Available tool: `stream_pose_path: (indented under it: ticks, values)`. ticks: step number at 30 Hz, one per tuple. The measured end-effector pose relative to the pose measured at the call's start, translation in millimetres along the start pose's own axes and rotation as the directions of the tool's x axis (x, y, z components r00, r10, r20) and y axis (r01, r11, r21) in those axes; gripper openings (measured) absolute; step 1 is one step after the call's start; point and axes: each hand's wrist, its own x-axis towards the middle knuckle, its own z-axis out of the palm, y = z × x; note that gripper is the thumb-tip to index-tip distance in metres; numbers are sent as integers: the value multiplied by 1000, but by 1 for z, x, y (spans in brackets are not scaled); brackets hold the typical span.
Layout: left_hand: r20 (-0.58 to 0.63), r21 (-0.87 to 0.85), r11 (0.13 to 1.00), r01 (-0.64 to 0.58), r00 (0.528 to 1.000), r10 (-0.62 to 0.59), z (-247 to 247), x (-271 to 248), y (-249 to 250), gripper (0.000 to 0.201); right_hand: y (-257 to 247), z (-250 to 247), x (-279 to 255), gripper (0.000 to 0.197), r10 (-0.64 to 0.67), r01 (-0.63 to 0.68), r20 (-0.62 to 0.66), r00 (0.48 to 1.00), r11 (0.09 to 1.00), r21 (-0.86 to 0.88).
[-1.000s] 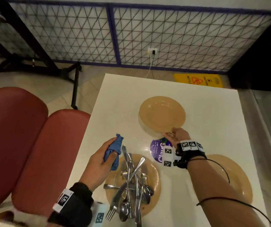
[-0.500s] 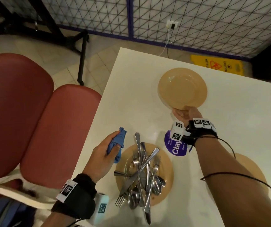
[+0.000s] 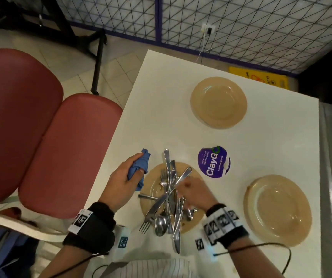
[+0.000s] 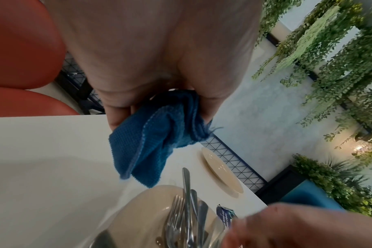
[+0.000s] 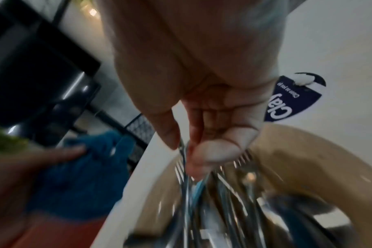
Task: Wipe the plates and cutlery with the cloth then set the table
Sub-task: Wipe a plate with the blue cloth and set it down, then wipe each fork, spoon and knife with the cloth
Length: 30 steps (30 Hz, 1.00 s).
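While left hand [image 3: 121, 183] tight round waffle-knit cloth [image 3: 139, 167], right hand [image 3: 195, 194] tight on shiny cutlery [image 3: 167, 165].

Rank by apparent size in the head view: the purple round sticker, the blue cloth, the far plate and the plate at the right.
1. plate at the right, though it lies nearer the camera than the far plate
2. far plate
3. purple round sticker
4. blue cloth, bunched and partly hidden in the left hand

Even, moderately dim indoor light with soft glare on the plates [image 3: 218, 102] and cutlery [image 3: 168, 199], faint shadows on the table [image 3: 161, 121], wide-angle bending at the head view's edges, and heavy motion blur in the darker right wrist view, where the right hand [image 5: 202, 100] smears.
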Motion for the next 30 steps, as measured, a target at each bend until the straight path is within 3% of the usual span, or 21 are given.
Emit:
stream_pose_path:
  ticks: [4,10,14,20,23,30]
  values:
    - [2,-23,1000,-6,1000,7,1,-15,-3,51,10,47,-14,37,59,-49,55,997,985,-163]
    - [49,-113,993,16,999,-10,-2,-29,-14,51,9,67,-30,31,90,-66,75,993,959,-276]
    - [69,-168,983,75,996,-65,-1,-31,-20,47,13,83,-41,32,91,-104,-51,995,905,-412]
    - [85,-137,983,120,990,-109,-3,-38,-24,44,17,89,-48,22,9,-87,-223,975,936,-342]
    - [69,-137,980,141,989,-133,-5,-50,-29,42,19,91,-48,13,3,-83,-243,970,943,-321]
    - [43,-186,962,199,980,-194,1,-84,-39,39,22,92,-52,15,-2,-82,-277,961,952,-295]
